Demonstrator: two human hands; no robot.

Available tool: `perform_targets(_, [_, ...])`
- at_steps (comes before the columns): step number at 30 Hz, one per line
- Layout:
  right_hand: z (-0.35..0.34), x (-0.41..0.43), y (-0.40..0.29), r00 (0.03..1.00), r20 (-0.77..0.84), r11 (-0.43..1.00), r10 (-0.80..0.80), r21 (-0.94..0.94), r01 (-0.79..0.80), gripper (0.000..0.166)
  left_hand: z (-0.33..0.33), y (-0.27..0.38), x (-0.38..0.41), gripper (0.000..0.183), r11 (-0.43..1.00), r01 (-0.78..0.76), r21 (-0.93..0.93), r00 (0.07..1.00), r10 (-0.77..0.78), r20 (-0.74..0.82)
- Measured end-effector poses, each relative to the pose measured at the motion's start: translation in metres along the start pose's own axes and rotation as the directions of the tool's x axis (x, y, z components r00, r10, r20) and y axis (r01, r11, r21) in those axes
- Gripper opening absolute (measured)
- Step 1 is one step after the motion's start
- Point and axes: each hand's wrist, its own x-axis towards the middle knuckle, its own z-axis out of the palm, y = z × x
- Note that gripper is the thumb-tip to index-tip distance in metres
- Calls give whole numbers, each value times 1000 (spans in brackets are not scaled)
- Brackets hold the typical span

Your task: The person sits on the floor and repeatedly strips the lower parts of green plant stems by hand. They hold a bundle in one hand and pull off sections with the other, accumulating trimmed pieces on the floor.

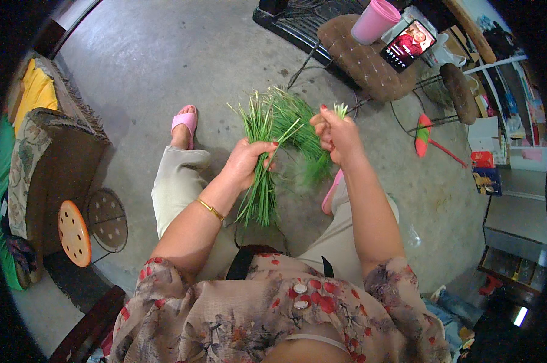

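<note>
My left hand (250, 161) grips a bunch of long green garlic chives (260, 190). Its stems fan out above the thumb and the leaves hang below the fist; one or two stalks stick out sideways to the right. To the right, my right hand (334, 131) is closed round a smaller bunch of chives (340, 110), whose pale cut ends poke out over the fist. Blurred leaf tips below that fist seem to belong to it. Between and beyond my hands, a heap of chives (296, 113) lies on the concrete floor, partly hidden by both hands.
A brown padded chair (364, 68) ahead right holds a pink cup (375, 22) and a phone (408, 45) with a lit screen. A red-green object with a stick (422, 136) lies on the floor. An orange stool (74, 233) and a sofa (51, 168) stand left.
</note>
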Motion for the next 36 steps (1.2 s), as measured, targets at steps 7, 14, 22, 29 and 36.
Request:
perform_targets(7, [24, -10, 27, 982, 161, 981, 100, -182, -70, 9, 4, 2, -2, 6, 999, 19, -44, 999, -21, -46])
perform_targets(14, [33, -13, 30, 987, 136, 992, 89, -100, -76, 5, 6, 0, 0, 7, 999, -10, -45, 998, 7, -55])
perform_targets(22, [24, -5, 27, 1000, 23, 1000, -7, 11, 7, 5, 6, -1, 1, 5, 999, -28, -43, 999, 26, -33])
perform_targets(29, [6, -2, 3, 998, -56, 997, 12, 77, -8, 11, 2, 0, 2, 5, 992, -70, 105, 996, 75, -41])
perform_targets(36, [35, -17, 26, 989, 143, 931, 39, -366, 16, 13, 4, -2, 1, 7, 966, -107, 235, 989, 127, -71])
